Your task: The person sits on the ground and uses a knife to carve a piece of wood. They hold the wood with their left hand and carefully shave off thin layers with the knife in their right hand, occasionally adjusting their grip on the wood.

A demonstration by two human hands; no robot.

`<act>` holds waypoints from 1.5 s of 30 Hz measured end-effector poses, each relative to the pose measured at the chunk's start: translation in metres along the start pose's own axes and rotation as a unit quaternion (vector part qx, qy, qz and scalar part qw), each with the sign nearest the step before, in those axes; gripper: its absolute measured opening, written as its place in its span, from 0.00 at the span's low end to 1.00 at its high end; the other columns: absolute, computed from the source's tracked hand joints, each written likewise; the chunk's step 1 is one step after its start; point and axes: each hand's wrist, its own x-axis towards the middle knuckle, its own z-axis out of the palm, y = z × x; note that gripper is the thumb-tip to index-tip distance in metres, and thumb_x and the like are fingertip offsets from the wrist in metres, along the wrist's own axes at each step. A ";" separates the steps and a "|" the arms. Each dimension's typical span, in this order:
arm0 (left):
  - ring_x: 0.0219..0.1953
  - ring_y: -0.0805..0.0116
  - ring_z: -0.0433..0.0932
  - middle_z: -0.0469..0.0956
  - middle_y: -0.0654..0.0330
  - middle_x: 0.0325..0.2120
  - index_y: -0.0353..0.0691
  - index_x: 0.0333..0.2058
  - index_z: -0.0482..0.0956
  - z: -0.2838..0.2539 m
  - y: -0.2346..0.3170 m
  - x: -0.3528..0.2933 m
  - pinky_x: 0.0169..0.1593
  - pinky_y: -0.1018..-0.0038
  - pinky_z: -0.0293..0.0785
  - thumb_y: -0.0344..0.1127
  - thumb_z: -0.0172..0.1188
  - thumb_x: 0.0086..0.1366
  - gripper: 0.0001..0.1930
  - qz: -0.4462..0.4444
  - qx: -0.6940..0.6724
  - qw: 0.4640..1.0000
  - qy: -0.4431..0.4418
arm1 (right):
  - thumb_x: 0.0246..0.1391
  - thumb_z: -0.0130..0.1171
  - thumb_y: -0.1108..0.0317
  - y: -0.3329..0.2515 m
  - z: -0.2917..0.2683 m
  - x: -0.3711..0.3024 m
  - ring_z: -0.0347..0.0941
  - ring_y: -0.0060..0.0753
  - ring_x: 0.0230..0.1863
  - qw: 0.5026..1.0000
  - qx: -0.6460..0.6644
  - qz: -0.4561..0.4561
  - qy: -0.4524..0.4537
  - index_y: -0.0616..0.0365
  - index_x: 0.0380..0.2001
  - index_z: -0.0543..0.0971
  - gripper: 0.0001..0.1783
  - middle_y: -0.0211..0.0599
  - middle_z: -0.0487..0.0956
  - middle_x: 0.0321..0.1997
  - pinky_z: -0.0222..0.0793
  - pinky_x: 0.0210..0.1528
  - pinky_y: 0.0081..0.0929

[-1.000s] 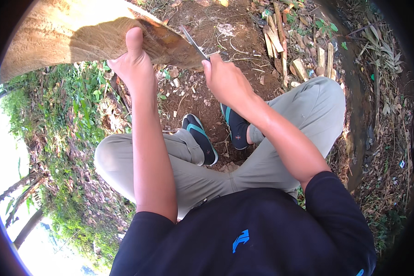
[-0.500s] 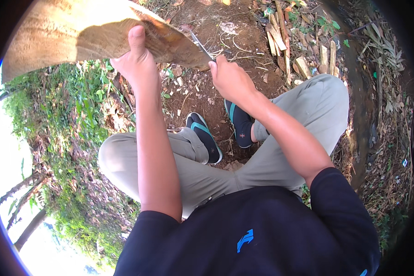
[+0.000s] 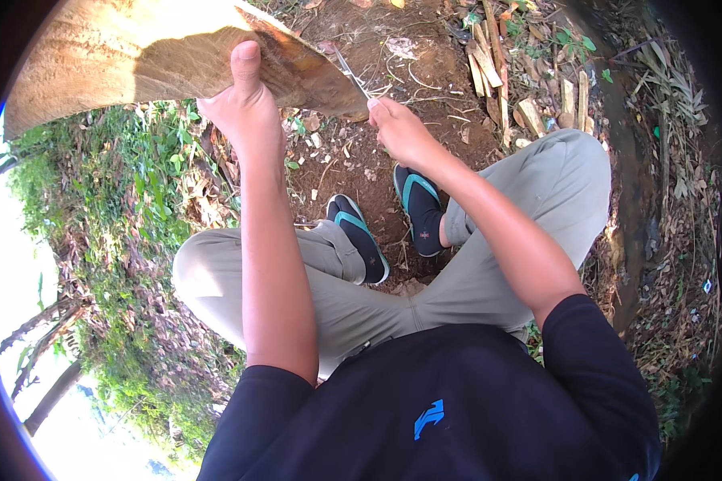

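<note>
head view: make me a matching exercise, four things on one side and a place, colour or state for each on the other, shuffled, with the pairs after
Things:
1. left hand
2. right hand
3. sandal straps
4. split wood pieces

Place, colour or state:
a. teal
b. gripping the wooden board, thumb up
c. on the ground, upper right
d. holding a thin blade

Pairs: 1-b, 2-d, 3-a, 4-c

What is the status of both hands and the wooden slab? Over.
Left hand holding wooden slab by near edge. Right hand gripping thin-bladed tool beside slab's right end; contact unclear. No obstruction seen; split wood lies farther right.
</note>
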 end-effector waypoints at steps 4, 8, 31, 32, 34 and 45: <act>0.44 0.69 0.76 0.75 0.57 0.44 0.27 0.55 0.66 -0.003 0.000 -0.001 0.50 0.68 0.77 0.53 0.70 0.60 0.38 -0.011 -0.008 1.000 0.008 | 0.72 0.37 0.46 -0.037 -0.004 -0.017 0.68 0.26 0.21 0.999 0.026 -0.033 0.016 0.60 0.25 0.73 0.31 0.32 0.70 0.18 0.64 0.28 0.30; 0.44 0.68 0.76 0.75 0.56 0.45 0.28 0.56 0.65 0.005 0.008 -0.004 0.49 0.68 0.78 0.53 0.70 0.60 0.39 0.004 -0.022 1.000 0.003 | 0.72 0.32 0.47 -0.023 -0.008 -0.007 0.72 0.56 0.28 0.999 -0.025 0.045 -0.016 0.65 0.24 0.74 0.35 0.54 0.74 0.21 0.66 0.41 0.48; 0.43 0.70 0.74 0.79 0.56 0.42 0.27 0.52 0.72 0.004 0.004 -0.005 0.53 0.73 0.69 0.47 0.72 0.60 0.32 0.012 -0.010 1.000 0.023 | 0.69 0.37 0.48 -0.032 -0.009 -0.015 0.75 0.69 0.40 0.997 -0.074 0.025 0.011 0.67 0.31 0.77 0.31 0.64 0.79 0.33 0.66 0.47 0.56; 0.43 0.70 0.75 0.78 0.57 0.42 0.28 0.53 0.70 0.003 0.004 -0.004 0.52 0.72 0.71 0.48 0.72 0.60 0.33 0.008 -0.015 1.000 0.016 | 0.69 0.37 0.48 -0.032 -0.008 -0.015 0.75 0.69 0.40 0.997 -0.078 0.023 0.013 0.67 0.31 0.77 0.31 0.64 0.79 0.32 0.66 0.47 0.56; 0.45 0.70 0.75 0.76 0.59 0.43 0.30 0.56 0.66 -0.001 0.004 -0.001 0.50 0.69 0.76 0.51 0.71 0.60 0.36 0.002 -0.026 1.000 0.003 | 0.69 0.37 0.48 -0.033 -0.010 -0.015 0.75 0.70 0.40 0.996 -0.081 -0.004 0.020 0.67 0.30 0.77 0.31 0.64 0.79 0.32 0.65 0.47 0.57; 0.44 0.68 0.76 0.75 0.57 0.44 0.29 0.56 0.65 0.002 0.005 -0.002 0.51 0.68 0.76 0.54 0.70 0.60 0.39 -0.005 -0.006 1.000 0.008 | 0.69 0.35 0.51 -0.052 -0.012 -0.023 0.76 0.68 0.45 0.996 -0.092 0.006 0.006 0.67 0.36 0.79 0.31 0.65 0.80 0.37 0.67 0.52 0.55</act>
